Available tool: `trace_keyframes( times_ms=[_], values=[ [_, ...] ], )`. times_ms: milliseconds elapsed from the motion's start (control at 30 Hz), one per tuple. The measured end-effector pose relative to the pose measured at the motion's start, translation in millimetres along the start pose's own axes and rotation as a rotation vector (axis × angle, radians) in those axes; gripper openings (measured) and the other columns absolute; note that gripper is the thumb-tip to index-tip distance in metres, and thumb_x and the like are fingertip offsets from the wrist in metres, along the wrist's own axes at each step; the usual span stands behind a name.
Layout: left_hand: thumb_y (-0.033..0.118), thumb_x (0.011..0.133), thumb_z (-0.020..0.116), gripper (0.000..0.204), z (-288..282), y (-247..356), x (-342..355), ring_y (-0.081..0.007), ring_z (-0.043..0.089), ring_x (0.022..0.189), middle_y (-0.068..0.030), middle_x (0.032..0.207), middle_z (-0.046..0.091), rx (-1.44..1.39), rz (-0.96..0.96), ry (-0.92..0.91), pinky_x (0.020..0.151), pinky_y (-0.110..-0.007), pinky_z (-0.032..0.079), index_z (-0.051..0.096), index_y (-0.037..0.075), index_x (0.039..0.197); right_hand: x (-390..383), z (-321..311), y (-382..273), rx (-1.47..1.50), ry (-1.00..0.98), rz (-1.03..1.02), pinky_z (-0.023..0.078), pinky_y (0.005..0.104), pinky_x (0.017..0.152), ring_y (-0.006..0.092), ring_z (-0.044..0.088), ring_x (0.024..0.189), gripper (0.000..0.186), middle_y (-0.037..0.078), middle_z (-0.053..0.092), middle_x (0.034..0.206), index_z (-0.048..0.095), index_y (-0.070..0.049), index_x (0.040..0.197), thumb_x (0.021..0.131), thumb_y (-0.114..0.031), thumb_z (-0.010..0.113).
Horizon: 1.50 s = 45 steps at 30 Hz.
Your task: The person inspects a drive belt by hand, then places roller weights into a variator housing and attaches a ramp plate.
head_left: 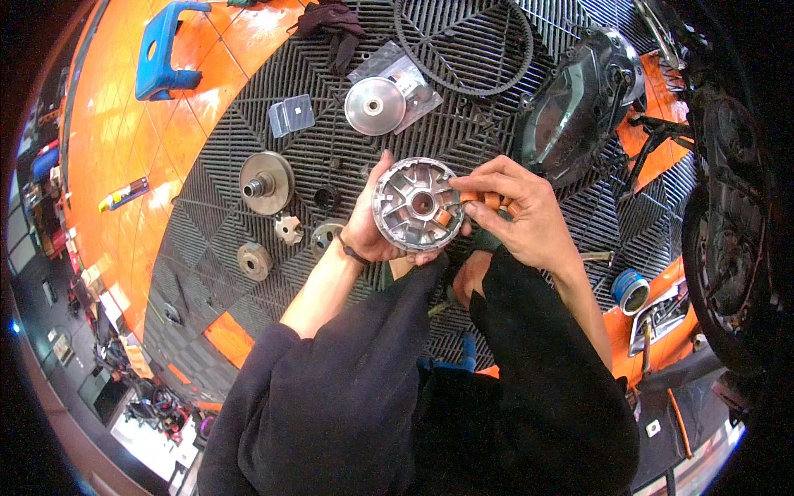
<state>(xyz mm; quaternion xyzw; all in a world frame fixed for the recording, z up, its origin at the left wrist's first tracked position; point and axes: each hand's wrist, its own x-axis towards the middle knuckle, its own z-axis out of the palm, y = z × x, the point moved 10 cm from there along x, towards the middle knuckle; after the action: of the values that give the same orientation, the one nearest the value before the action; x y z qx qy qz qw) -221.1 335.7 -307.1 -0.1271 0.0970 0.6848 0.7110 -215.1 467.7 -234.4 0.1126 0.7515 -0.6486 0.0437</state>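
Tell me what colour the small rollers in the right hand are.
Orange. The rollers sit in the right hand beside the silver pulley, shown in the head view.

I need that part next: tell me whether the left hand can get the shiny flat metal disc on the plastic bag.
Probably not: the left hand holds the round ribbed metal pulley, so the disc stays out of reach.

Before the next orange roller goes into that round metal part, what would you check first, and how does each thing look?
1. Round ribbed metal part held firmly: ok, left hand cups it from below and the side.
2. Open face turned up: ok, the ribs and centre hole show.
3. Orange rollers ready: ok, several sit in the right hand.
4. One roller already lies in a pocket: ok; whether fully seated, cannot tell.
5. Remaining pockets clean: cannot tell.
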Motion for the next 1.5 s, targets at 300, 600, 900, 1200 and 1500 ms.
trace_keyframes(
  times_ms=[300,600,900,1200,1500],
  values=[
    [0.083,0.095,0.024,0.093,-17.7,-7.5,-2.7,-0.0346,0.07,0.068,-0.0233,0.107,0.072,0.024,-0.084,0.217,0.051,-0.041,0.059,0.06,0.005,0.131,2.3,12.6,-13.6,-0.254,-0.18,-0.164,0.059,0.0324,0.077,0.0211,0.072,0.088,0.019,0.008,0.071,0.1,0.072,-0.001,0.095,0.077,0.003,0.079],
    [0.062,0.089,0.047,0.086,12.4,16.7,9.4,-0.0532,0.063,0.115,-0.0275,0.141,0.057,0.041,0.141,0.007,0.095,-0.06,0.055,0.037,0.01,0.157,1.8,-30.3,-6.7,0.009,0.161,-0.053,0.056,0.0304,0.084,0.0176,0.07,0.096,0.026,0.011,0.073,0.115,0.069,0.0,0.109,0.084,0.003,0.07],
    [0.065,0.103,0.04,0.073,1.6,32.8,19.8,-0.0495,0.055,0.131,-0.0182,0.145,0.056,0.018,0.416,0.153,0.112,-0.059,0.045,0.03,0.019,0.159,-11.5,-19.8,66.4,0.717,0.106,0.364,0.053,0.027,0.087,0.0153,0.068,0.1,0.032,0.012,0.071,0.114,0.063,0.005,0.122,0.09,0.005,0.06],
    [0.052,0.109,0.034,0.06,-10.2,35.4,19.3,-0.027,0.057,0.134,-0.0099,0.148,0.056,0.128,0.431,0.296,0.113,-0.049,0.045,0.036,0.017,0.158,-8.7,-25.0,46.7,0.502,0.245,0.312,0.055,0.0246,0.083,0.0105,0.067,0.091,0.028,0.005,0.071,0.106,0.066,0.003,0.121,0.094,-0.005,0.071],
    [0.061,0.105,0.038,0.067,-10.3,34.1,19.2,-0.0279,0.057,0.133,-0.0116,0.147,0.057,0.119,0.429,0.334,0.112,-0.049,0.047,0.045,0.012,0.151,-10.2,-27.1,45.1,0.372,0.267,0.258,0.055,0.0229,0.083,0.0076,0.066,0.092,0.033,0.004,0.071,0.103,0.066,0.002,0.118,0.088,-0.002,0.079]
  ],
)
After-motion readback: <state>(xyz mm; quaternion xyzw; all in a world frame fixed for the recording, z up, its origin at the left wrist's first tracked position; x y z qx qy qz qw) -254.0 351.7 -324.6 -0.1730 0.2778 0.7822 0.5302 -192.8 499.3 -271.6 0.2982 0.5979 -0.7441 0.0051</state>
